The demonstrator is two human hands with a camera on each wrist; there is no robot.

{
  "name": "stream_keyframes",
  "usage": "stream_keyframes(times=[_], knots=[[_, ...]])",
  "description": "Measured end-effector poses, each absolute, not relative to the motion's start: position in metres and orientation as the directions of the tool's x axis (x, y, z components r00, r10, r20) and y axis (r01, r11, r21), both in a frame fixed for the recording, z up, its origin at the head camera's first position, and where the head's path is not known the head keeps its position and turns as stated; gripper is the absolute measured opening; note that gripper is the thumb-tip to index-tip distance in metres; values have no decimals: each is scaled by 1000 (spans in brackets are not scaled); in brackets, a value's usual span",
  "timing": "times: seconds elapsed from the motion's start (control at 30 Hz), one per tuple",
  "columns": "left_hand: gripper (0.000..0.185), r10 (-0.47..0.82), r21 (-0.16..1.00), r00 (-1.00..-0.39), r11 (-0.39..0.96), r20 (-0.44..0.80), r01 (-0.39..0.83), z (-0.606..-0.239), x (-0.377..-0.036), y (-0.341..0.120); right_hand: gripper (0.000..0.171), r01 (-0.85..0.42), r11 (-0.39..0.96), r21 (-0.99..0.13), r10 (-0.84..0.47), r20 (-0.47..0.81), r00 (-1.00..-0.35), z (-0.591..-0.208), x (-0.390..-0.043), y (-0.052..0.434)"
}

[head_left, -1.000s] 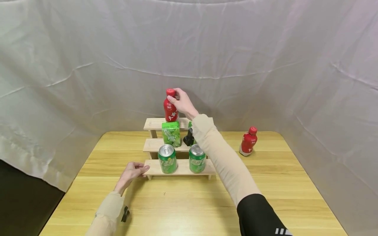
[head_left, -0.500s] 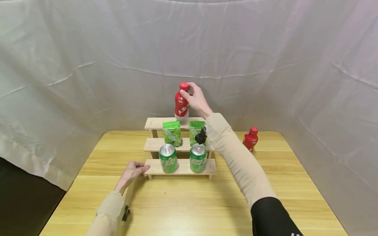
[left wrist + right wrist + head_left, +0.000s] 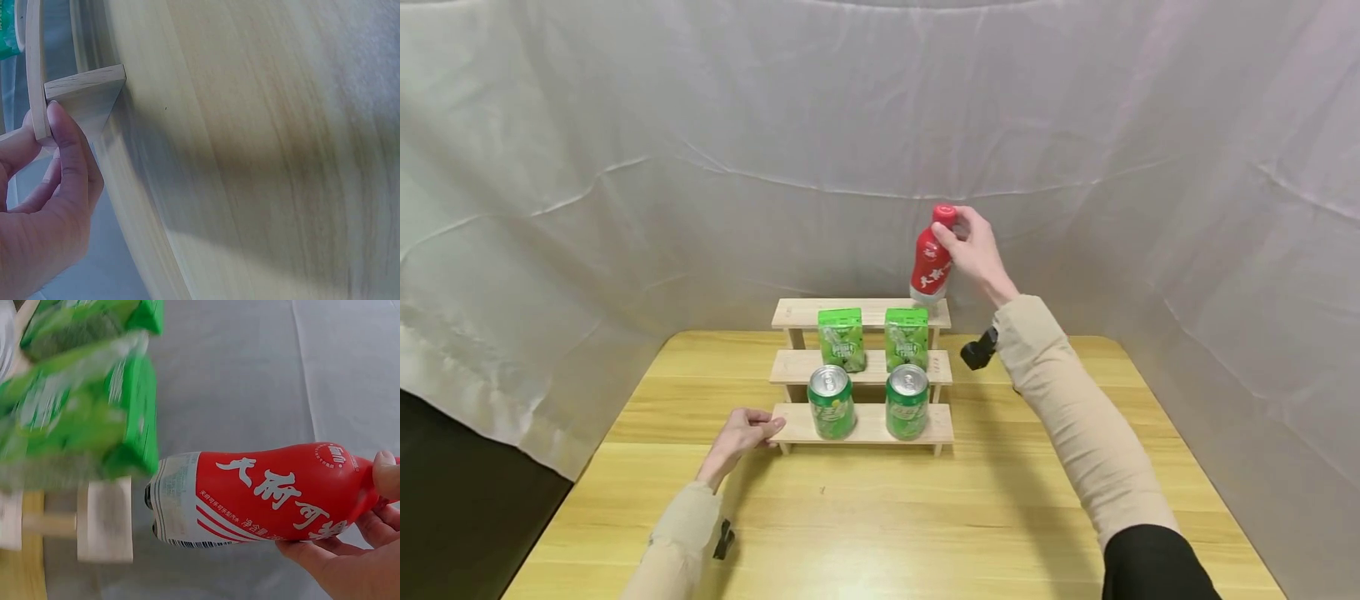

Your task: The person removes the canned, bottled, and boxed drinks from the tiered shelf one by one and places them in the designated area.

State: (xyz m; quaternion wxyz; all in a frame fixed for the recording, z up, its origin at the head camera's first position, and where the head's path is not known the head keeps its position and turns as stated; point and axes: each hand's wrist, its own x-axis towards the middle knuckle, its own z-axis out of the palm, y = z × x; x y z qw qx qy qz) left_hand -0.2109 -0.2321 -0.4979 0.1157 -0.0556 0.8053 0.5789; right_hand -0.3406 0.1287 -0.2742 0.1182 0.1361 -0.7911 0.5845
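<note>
Red bottle and right hand have shifted rightward in the last half second, from above the top board's middle to above its right end. If the left hand tugged, the wooden stand could slide, toppling the green cans or green cartons; a low swing of the bottle could clip the right carton. Left thumb and fingers pinch the bottom board at its left end. Farther right, the raised right hand pinches the bottle near its top, base leaning leftward; whether it touches wood is hard to tell.
</note>
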Motion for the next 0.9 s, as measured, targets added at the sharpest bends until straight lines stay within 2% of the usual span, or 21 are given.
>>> stream_keyframes(times=[0.53,0.9], knots=[[46,50,923,-968,318,-245,-217,-497,-211,-234,48,-260,382,-887,13,286,-958,-301,-325,192],[43,33,923,-964,299,-264,-242,-500,-212,-231,51,-144,329,-933,65,175,-982,-346,-322,205]])
